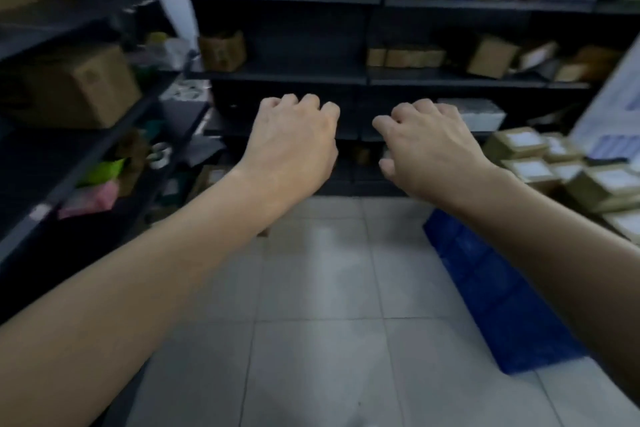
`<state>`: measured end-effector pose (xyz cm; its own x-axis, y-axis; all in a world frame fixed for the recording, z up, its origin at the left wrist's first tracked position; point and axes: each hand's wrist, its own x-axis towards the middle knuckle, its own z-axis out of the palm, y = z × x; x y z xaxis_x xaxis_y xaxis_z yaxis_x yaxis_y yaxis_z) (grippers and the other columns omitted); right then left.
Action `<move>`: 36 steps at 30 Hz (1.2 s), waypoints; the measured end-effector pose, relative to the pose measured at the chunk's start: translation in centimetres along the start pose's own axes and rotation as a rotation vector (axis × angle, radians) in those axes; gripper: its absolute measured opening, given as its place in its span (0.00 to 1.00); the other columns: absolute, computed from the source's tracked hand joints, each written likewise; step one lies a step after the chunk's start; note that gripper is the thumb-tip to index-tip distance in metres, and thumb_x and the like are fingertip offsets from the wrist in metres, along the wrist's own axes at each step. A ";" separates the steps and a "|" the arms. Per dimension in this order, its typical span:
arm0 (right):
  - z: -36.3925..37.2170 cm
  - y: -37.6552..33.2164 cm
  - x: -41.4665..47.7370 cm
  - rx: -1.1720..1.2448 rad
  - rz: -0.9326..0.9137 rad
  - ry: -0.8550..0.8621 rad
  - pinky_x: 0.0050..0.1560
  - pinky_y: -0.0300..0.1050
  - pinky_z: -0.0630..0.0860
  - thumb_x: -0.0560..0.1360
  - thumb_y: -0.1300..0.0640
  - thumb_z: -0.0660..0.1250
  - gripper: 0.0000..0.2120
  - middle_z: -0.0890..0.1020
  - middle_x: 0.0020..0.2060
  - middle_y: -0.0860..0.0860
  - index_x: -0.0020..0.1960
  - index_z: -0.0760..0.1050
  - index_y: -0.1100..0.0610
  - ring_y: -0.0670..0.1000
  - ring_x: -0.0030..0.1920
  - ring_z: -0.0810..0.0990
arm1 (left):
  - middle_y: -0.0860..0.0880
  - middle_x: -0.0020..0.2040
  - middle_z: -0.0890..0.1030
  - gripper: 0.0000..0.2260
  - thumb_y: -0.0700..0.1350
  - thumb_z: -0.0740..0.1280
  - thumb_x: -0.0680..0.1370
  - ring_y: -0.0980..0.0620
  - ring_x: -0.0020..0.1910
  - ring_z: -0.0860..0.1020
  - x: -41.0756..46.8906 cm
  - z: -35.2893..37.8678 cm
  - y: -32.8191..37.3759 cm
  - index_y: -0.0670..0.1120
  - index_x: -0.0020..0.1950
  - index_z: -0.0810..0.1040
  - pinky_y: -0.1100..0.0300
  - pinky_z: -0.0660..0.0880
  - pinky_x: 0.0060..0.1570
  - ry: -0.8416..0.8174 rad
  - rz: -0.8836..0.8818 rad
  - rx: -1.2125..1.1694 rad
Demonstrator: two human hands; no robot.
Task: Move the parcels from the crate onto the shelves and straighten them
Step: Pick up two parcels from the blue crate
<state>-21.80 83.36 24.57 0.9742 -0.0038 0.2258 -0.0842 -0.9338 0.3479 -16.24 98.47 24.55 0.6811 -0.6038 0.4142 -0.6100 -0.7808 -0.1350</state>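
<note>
**A:** What's nearest you?

**B:** My forearms [156, 288], stretched out over the floor [311, 305]. At their ends are my left hand [291, 142] and right hand [429, 146], side by side but apart. The fingers are loosely curled and neither hand holds anything.

**A:** And the parcels?

**B:** The crate [502, 295] stands on the floor, and both hands hang left of it and farther out. The parcels [540, 166] are piled at the crate's far end. With this blur I cannot tell whether they sit in it or just beside it.

**A:** The shelves?

**B:** The shelves [284, 74] are beyond the crate, ahead of my hands. Several levels carry boxes, and one box [491, 57] leans. The stretch left of it looks bare.

**A:** How far along, then?

**B:** Partway at most, I judge. Some stock is up, but that pile waits to be moved and the leaning box wants squaring. Next I'd turn toward the crate for a parcel.
</note>
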 end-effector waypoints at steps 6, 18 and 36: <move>5.1 14.8 -1.3 -0.052 0.262 -0.114 0.60 0.53 0.67 0.78 0.51 0.62 0.18 0.74 0.60 0.57 0.64 0.69 0.56 0.60 0.62 0.70 | 0.44 0.59 0.76 0.16 0.49 0.59 0.80 0.44 0.57 0.74 12.1 3.7 13.1 0.45 0.65 0.71 0.49 0.69 0.54 0.002 0.221 -0.155; 13.4 36.3 -7.1 -0.077 0.759 -0.261 0.60 0.55 0.68 0.77 0.53 0.61 0.19 0.76 0.60 0.58 0.66 0.71 0.58 0.61 0.62 0.73 | 0.45 0.56 0.77 0.14 0.49 0.61 0.79 0.44 0.55 0.75 28.6 10.8 34.7 0.44 0.60 0.74 0.55 0.67 0.45 -0.120 0.630 -0.438; 36.7 58.2 2.8 0.120 0.959 -0.461 0.59 0.54 0.71 0.78 0.50 0.61 0.20 0.76 0.62 0.58 0.68 0.69 0.56 0.59 0.62 0.73 | 0.45 0.55 0.79 0.12 0.45 0.63 0.77 0.46 0.52 0.76 55.4 34.6 50.9 0.43 0.59 0.76 0.53 0.74 0.48 -0.561 0.619 -0.487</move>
<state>-16.29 15.89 12.00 0.4993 -0.8663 -0.0173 -0.8602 -0.4980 0.1103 4.39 19.73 9.48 0.2001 -0.9734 -0.1120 -0.9408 -0.2228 0.2553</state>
